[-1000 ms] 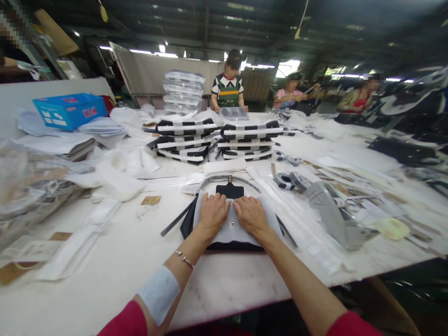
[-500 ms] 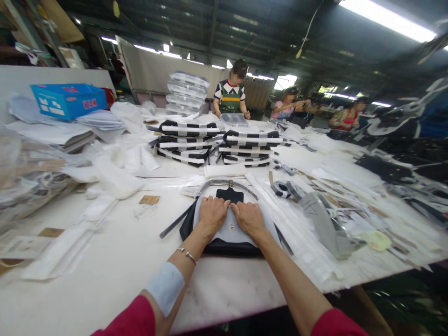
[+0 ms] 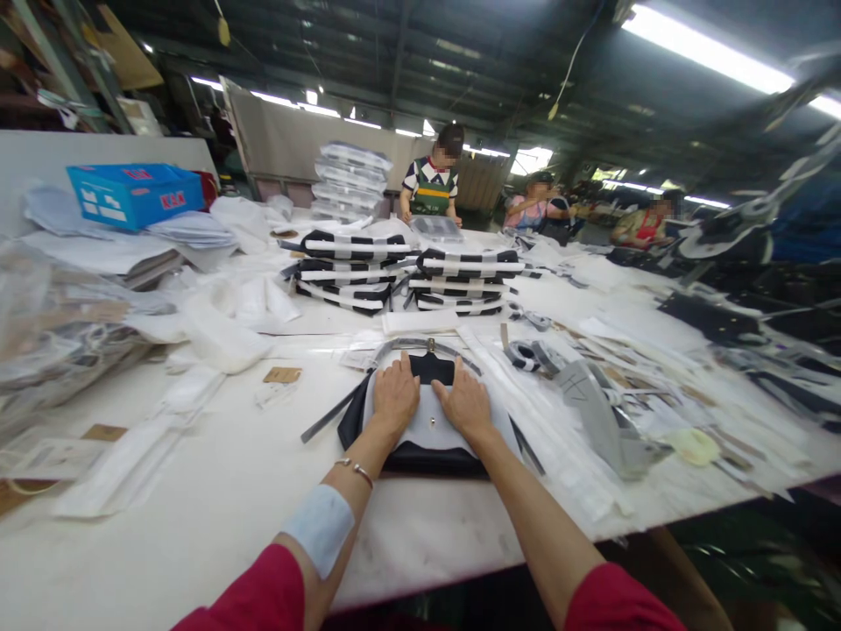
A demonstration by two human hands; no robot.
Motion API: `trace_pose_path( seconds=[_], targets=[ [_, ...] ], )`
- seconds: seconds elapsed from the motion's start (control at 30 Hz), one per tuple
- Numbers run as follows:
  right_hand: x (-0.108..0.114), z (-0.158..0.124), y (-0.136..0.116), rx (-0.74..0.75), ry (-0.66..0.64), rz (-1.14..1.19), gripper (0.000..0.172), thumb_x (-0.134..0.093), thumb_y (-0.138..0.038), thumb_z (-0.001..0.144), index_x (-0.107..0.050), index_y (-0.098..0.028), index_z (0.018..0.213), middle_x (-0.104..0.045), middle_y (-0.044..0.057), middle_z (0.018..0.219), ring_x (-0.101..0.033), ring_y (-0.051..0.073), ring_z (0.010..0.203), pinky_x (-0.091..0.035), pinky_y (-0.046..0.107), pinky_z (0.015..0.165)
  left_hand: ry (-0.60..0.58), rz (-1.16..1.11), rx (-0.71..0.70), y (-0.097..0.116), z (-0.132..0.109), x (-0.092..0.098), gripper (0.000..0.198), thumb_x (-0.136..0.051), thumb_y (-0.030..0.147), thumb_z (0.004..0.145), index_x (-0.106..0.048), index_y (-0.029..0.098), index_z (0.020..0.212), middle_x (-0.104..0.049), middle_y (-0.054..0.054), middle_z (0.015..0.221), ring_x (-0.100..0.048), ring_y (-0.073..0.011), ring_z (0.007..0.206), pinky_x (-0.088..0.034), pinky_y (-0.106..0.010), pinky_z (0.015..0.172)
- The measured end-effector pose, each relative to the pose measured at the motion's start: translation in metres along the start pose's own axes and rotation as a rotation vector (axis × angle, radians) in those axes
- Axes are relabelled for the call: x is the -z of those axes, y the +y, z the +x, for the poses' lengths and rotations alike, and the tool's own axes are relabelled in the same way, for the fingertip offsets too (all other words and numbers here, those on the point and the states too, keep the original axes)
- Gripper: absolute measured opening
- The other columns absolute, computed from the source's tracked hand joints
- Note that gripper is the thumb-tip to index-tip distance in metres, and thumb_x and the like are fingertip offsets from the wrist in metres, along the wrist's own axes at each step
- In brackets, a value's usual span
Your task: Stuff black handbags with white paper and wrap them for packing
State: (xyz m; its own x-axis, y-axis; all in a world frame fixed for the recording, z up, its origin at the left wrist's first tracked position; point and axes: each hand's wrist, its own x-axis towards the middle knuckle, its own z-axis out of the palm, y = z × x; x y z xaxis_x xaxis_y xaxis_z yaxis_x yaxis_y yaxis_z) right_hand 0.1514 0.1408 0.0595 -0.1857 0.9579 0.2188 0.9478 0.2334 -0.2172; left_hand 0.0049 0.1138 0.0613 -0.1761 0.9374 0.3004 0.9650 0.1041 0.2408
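Note:
A dark bag [image 3: 420, 457] with a pale grey front flap [image 3: 430, 429] lies flat on the white table [image 3: 216, 517] in front of me. My left hand [image 3: 394, 394] rests flat on the left half of the flap, fingers stretched toward the top edge. My right hand [image 3: 465, 401] lies flat on the right half, fingers also out. Between the fingertips shows the black tab [image 3: 434, 368] under the grey curved handle [image 3: 427, 345]. A small metal stud [image 3: 432, 421] sits on the flap between my hands. A dark strap [image 3: 332, 414] trails out to the left.
Two stacks of black-and-white striped bags [image 3: 355, 267] [image 3: 466, 279] stand behind. A blue box [image 3: 135, 193] and white wrapping sheets [image 3: 216, 324] lie at left, grey straps and parts [image 3: 591, 394] at right. A person in a striped top [image 3: 430, 184] stands across the table; others sit farther right.
Both hands have slid a little forward on the flap toward the handle and spread slightly apart. The camera has tilted up a bit.

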Motion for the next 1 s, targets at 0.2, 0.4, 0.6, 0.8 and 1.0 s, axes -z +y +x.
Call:
trace_pose_path(
  seconds=[0.2,0.4,0.6,0.8,1.0],
  targets=[
    [-0.002,0.006,0.015,-0.043,0.101,0.472,0.083,-0.064,-0.041,0.079,-0.028,-0.014,0.150,-0.068,0.011,0.112,-0.060,0.029,0.107,-0.043,0.040,0.093,0.005,-0.077,0.030,-0.002,-0.001,0.002,0.073,-0.055,0.029,0.090,-0.019,0.000,0.148,-0.067,-0.019,0.108,-0.062,-0.0293,0.102,-0.040,-0.040,0.091],
    [0.001,0.002,0.027,0.172,0.170,0.775,0.034,-0.058,-0.029,0.078,-0.067,-0.022,0.109,-0.067,0.004,0.097,-0.060,0.022,0.093,-0.046,0.037,0.091,0.019,-0.316,0.034,-0.011,0.000,0.012,0.032,-0.057,0.018,0.082,-0.059,0.016,0.114,-0.068,-0.009,0.098,-0.060,-0.0263,0.100,-0.043,-0.037,0.087],
    [0.009,-0.007,0.022,0.311,0.196,0.566,0.021,-0.053,-0.016,0.074,-0.065,-0.023,0.090,-0.068,0.006,0.102,-0.059,0.023,0.103,-0.040,0.042,0.101,-0.018,-0.418,-0.050,-0.015,-0.004,0.015,0.031,-0.048,-0.001,0.068,-0.061,0.023,0.084,-0.065,-0.003,0.088,-0.058,-0.0214,0.090,-0.044,-0.033,0.084],
    [0.014,-0.014,0.014,0.398,0.142,0.323,0.019,-0.053,-0.011,0.077,-0.062,-0.022,0.088,-0.069,0.005,0.091,-0.059,0.023,0.097,-0.036,0.042,0.105,0.009,-0.548,-0.077,-0.017,-0.005,0.015,0.044,-0.042,-0.003,0.060,-0.063,0.021,0.090,-0.066,-0.005,0.097,-0.058,-0.0214,0.099,-0.045,-0.035,0.092],
    [0.018,-0.024,0.011,0.514,0.196,0.354,0.018,-0.058,-0.030,0.089,-0.063,-0.023,0.105,-0.070,0.007,0.110,-0.060,0.022,0.108,-0.032,0.045,0.111,0.024,-0.718,-0.087,-0.025,-0.004,0.013,0.044,-0.034,-0.001,0.060,-0.066,0.019,0.080,-0.069,-0.002,0.086,-0.063,-0.0159,0.086,-0.049,-0.028,0.085]
  ],
)
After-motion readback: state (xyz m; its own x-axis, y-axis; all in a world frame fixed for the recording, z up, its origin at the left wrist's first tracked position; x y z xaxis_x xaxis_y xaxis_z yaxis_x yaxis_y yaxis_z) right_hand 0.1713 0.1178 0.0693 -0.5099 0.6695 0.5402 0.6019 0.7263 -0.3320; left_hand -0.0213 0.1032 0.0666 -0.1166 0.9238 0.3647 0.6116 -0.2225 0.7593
